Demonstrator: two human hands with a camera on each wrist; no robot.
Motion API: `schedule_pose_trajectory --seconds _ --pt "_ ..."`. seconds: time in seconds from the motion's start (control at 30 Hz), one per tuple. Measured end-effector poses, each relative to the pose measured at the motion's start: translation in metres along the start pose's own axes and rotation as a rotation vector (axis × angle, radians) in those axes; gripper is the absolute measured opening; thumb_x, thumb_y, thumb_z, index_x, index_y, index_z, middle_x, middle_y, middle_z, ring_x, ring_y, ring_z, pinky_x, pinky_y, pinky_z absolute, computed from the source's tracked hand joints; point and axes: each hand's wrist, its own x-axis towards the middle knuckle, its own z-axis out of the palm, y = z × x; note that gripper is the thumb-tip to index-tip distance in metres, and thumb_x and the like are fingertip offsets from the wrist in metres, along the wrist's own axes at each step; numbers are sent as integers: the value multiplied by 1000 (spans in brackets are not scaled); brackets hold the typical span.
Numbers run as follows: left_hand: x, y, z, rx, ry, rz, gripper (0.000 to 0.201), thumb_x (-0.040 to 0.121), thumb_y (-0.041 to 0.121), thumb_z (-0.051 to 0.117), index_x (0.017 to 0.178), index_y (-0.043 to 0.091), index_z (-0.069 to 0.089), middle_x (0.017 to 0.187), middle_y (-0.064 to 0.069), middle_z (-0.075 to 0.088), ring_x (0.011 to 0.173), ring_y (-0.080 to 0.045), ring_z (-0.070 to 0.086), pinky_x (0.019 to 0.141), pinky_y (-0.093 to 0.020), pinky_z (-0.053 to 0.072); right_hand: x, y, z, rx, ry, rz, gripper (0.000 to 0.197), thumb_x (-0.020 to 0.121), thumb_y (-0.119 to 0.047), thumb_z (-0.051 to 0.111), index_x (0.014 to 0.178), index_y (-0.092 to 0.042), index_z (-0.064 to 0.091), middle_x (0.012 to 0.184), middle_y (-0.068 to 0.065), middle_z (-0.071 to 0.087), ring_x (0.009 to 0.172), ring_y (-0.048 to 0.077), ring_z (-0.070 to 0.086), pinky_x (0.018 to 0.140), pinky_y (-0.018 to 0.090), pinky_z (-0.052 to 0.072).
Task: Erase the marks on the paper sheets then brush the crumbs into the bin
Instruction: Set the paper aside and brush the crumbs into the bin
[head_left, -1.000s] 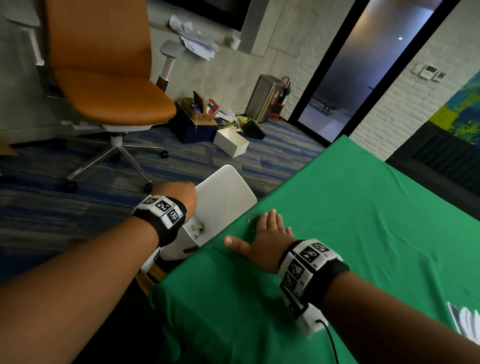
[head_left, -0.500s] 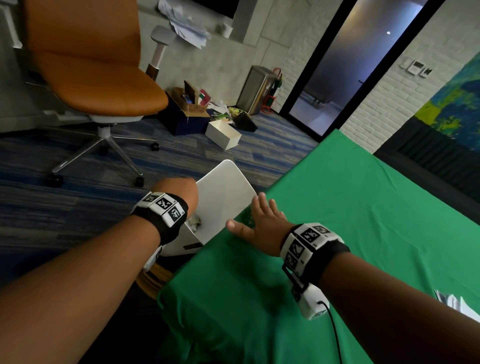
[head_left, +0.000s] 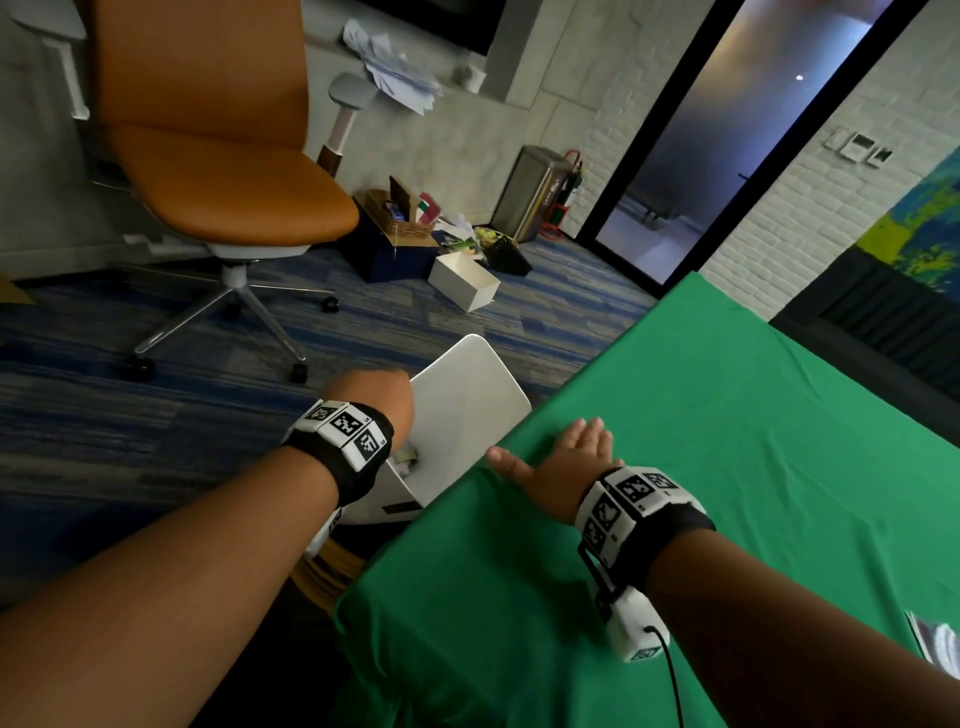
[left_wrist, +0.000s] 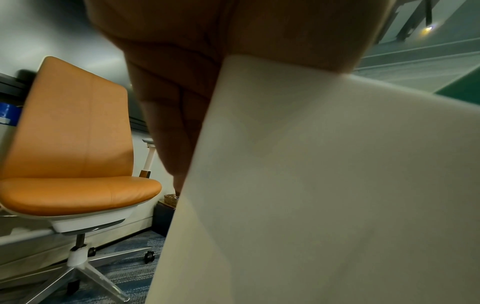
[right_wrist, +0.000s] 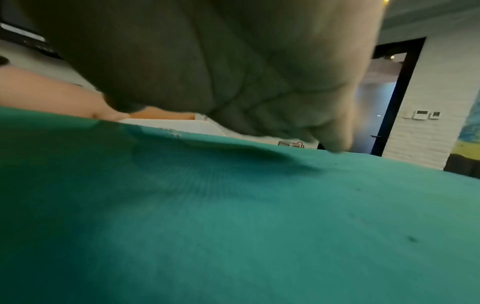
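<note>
No word, number or brand could be read anywhere in these views. The wristbands (head_left: 347, 429) carried only black-and-white square code markers, with tiny characters beside them too small to make out. A dark strip, perhaps a label, sat on the white bin (head_left: 470, 405) at about 7 o'clock of its wall, its content illegible. The small wall panels (head_left: 860, 145), at about 1 o'clock in the head view, showed no legible display. The printed sheet (head_left: 937, 642) at the 4 o'clock edge of the green table (head_left: 727, 415) was blurred, as was the steel floor bin (head_left: 530, 192) with its front marking.
</note>
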Motion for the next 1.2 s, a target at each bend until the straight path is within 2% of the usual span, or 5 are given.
schedule_pose_trajectory --seconds 0.23,0.5,0.73,1.03,1.2 --pt "-1 2 -1 -7 -10 -1 27 96 8 45 120 10 57 112 -11 69 101 -32 68 71 -37 46 -28 -15 10 48 -5 -437 149 47 -105 0 160 -9 -19 163 11 -33 152 28 -27 127 44 -6" --pt "-4 -2 -2 34 -17 -3 29 94 6 44 120 11 56 112 -10 69 100 -31 68 77 -37 53 -52 9 26 -30 -131 94 167 40 -111 16 157 2 -17 167 23 -21 156 39 -14 126 57 -1" --pt "-4 -3 -3 43 -22 -8 24 95 12 47 117 12 57 114 -11 69 103 -31 67 76 -35 50 -52 -51 10 129 -32 -526 130 66 -96 22 162 -17 -17 166 6 -30 153 27 -27 127 50 -7" --pt "-2 -1 -1 62 -31 -18 26 95 8 47 119 11 57 111 -10 69 100 -32 68 75 -37 51 30 75 -26 18 13 210 159 40 -102 12 162 0 9 170 22 4 157 36 8 127 49 14" --pt "0 -2 1 72 -14 -14 26 95 7 46 118 11 56 110 -10 69 99 -31 68 72 -36 48 30 48 -14 -12 -93 6 170 27 -111 8 164 -10 -1 171 16 -5 158 34 4 128 51 11"
